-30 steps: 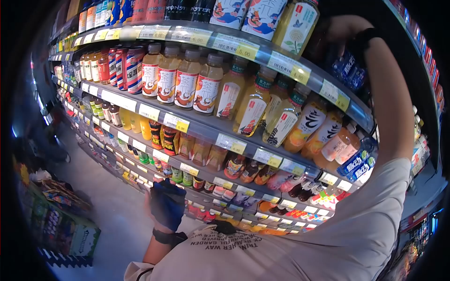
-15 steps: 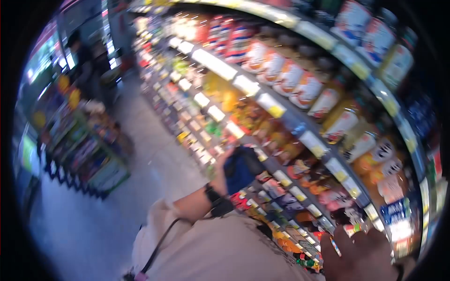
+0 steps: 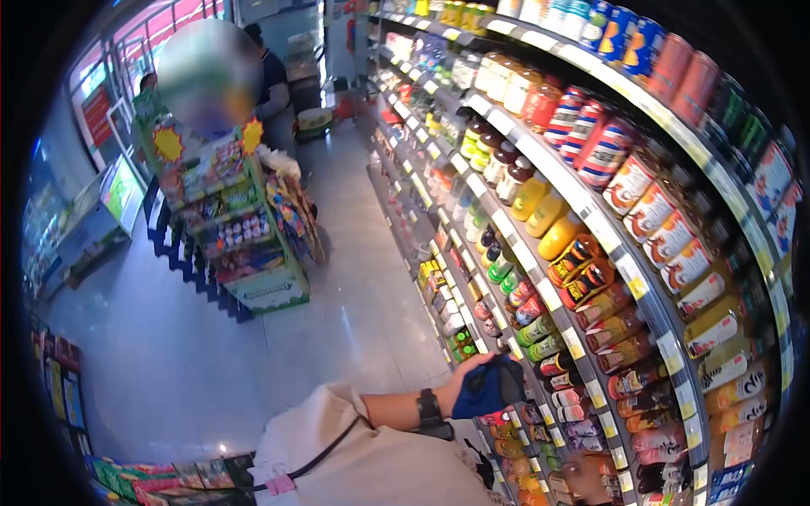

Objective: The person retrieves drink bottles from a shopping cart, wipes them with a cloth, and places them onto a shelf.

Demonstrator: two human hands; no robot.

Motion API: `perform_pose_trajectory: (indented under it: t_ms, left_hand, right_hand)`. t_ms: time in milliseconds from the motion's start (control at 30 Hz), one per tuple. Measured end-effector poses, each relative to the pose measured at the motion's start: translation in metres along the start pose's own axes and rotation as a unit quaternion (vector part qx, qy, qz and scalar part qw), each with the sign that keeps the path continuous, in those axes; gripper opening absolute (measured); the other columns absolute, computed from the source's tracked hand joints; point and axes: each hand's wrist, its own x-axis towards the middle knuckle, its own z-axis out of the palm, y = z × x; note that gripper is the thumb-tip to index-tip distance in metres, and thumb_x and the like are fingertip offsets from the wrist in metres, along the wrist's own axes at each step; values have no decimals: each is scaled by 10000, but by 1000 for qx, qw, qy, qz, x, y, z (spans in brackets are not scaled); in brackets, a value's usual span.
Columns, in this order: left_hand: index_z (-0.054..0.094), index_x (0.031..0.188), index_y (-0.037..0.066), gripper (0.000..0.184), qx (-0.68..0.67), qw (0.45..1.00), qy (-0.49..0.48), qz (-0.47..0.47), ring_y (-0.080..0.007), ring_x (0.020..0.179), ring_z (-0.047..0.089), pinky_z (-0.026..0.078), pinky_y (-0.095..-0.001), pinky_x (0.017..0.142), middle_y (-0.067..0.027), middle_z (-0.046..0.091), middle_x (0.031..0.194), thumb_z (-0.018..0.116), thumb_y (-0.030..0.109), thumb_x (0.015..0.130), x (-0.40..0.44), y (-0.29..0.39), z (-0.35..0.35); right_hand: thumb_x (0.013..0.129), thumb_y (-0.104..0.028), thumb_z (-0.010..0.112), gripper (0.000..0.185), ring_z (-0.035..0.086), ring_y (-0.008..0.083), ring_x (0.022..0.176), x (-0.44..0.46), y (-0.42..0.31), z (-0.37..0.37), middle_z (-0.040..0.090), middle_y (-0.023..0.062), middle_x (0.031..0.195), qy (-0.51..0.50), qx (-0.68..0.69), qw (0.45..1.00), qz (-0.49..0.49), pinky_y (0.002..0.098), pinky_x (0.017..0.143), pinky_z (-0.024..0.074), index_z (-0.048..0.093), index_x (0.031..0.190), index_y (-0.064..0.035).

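Fingers of the left hand [image 3: 467,379] curl around a dark blue and black, rounded, soft-looking bundle [image 3: 498,389] (fingertips hidden), near long, grey, tiered shelving [image 3: 561,173]. Right hand [image 3: 588,479]: blurred, low; finger spread cannot be told.

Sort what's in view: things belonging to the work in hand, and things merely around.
Seemingly part of the work:
dark blue item, gripped by the left hand
shelved drinks nearby

Merely around:
green display stand
packets at lower left
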Motion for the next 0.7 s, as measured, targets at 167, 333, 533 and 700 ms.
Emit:
perform_pose_trajectory:
  t_ms: [167,333,533,700]
  left_hand:
    - [480,1414,82,524,4,999,22,34,-378,1190,608,503,-630,931,-174,568,1368,437,434,1027,-52,39,0]
    - [470,1436,99,605,87,995,43,18,-361,1256,563,526,-594,923,-165,552,1395,400,520,1007,-67,50,2]
    - [449,1466,172,598,-21,984,-20,-173,-341,1330,451,440,-595,1012,-130,455,1476,455,545,997,-22,4,-20]
    - [444,1475,182,599,-38,945,-2,-325,-337,1357,417,422,-589,1023,-122,416,1510,443,550,1003,4,-43,-39]
  right_hand:
    - [833,-358,691,456,593,332,976,-54,-40,195,634,110,1083,-141,-46,940,308,471,838,484,641,1220,-123]
    - [848,-490,658,606,559,328,1222,-142,-135,274,610,123,1300,-204,-79,856,468,525,981,451,606,1332,-130]
    - [835,-357,577,476,551,324,1292,-205,-228,269,600,169,1367,-239,127,645,714,524,1044,402,677,1223,-101]
    - [855,-408,640,675,378,347,1434,-240,-322,288,354,211,1567,-85,109,644,753,553,1135,326,506,1406,-42]
